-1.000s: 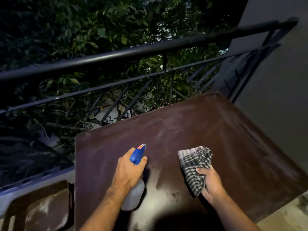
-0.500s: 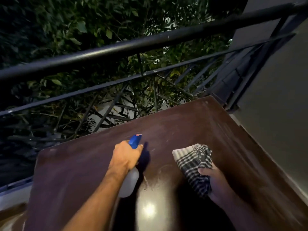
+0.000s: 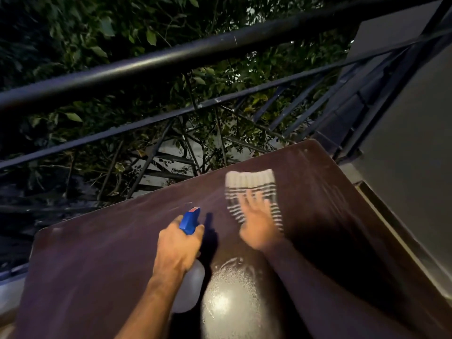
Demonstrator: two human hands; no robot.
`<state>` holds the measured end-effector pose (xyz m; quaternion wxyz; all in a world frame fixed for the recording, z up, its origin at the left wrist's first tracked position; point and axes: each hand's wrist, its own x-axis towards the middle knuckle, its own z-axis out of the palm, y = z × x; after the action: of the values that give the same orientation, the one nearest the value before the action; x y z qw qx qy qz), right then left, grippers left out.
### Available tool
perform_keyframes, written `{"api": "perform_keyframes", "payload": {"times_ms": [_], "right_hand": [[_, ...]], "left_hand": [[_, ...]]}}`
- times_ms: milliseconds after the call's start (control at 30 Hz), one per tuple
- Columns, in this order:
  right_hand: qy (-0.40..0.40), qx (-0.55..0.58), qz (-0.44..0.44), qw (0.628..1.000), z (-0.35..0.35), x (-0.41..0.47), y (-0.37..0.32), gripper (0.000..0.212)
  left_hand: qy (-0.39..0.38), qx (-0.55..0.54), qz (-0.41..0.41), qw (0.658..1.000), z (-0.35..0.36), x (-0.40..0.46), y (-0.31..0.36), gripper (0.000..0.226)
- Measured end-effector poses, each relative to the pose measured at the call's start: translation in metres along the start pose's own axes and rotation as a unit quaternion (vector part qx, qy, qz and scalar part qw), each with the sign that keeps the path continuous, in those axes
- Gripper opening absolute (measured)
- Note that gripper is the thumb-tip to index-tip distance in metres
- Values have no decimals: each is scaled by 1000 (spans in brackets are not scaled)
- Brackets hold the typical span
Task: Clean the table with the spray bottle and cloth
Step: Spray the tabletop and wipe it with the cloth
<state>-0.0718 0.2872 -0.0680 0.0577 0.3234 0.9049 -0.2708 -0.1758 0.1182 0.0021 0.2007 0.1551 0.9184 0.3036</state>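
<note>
A dark brown table [image 3: 97, 260] fills the lower part of the view. My left hand [image 3: 177, 248] grips a spray bottle [image 3: 189, 220] with a blue trigger head and a pale body, held above the table's middle with the nozzle pointing away from me. My right hand [image 3: 256, 223] lies with straight, spread fingers on a black-and-white checked cloth [image 3: 249, 184] and presses it flat on the far right part of the table. The hand and cloth are motion-blurred. A wet, shiny patch [image 3: 230, 297] reflects light near my arms.
A black metal railing [image 3: 171, 59] runs along the table's far edge, with leafy branches [image 3: 122, 33] behind it. A grey wall [image 3: 411, 143] stands close on the right side of the table.
My right hand has gone from holding the bunched cloth to pressing it flat, and has pushed it farther across the table. The left hand with the bottle stayed roughly in place.
</note>
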Motion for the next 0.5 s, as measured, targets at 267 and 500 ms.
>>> {"api": "perform_keyframes", "payload": {"times_ms": [267, 500], "right_hand": [[-21, -103, -231, 967, 51, 14, -62, 64], [88, -132, -44, 986, -25, 64, 55, 72]], "left_hand": [[78, -6, -34, 996, -10, -1, -11, 27], [58, -55, -32, 996, -7, -7, -11, 18]]}}
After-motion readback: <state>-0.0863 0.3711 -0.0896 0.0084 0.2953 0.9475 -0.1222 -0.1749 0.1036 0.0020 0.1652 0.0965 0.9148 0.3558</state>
